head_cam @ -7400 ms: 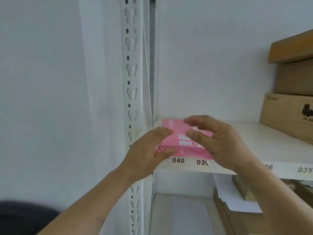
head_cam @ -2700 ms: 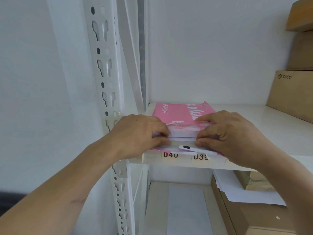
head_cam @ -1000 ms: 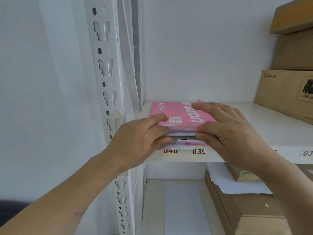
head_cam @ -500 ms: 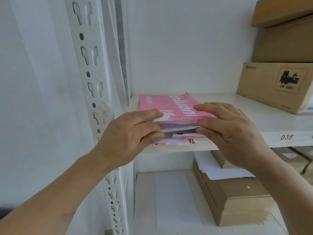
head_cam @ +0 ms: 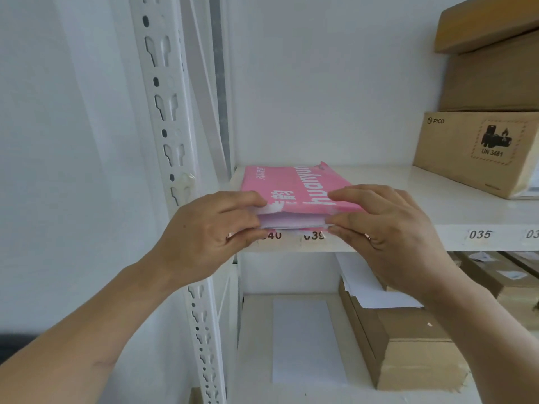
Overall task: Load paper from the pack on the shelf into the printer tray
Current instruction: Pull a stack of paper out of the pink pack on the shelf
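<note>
A pink paper pack point(head_cam: 294, 189) lies flat at the left end of a white shelf board point(head_cam: 408, 196), its glossy wrapper printed with white lettering and torn open at the near end. From that opening shows the matte white edge of the paper stack point(head_cam: 291, 221), a thin block of squared sheets. The left hand point(head_cam: 204, 231) pinches the near left corner, thumb on top of the wrapper and fingers curled under the sheets. The right hand point(head_cam: 388, 228) grips the near right corner the same way, closed on the paper with its fingers spread over the pink top. The board's front lip carries small number labels point(head_cam: 479, 234). A white slotted steel upright point(head_cam: 169, 135), punched with keyhole cutouts, stands just left of the pack. At the right end of the same shelf sits a brown corrugated cardboard box point(head_cam: 478, 150) with a printed battery mark, and plainer cartons are stacked on it. On the lower shelf a loose white sheet point(head_cam: 306, 339) lies flat beside a long taped cardboard carton point(head_cam: 408, 354) with more sheets resting on its top.
</note>
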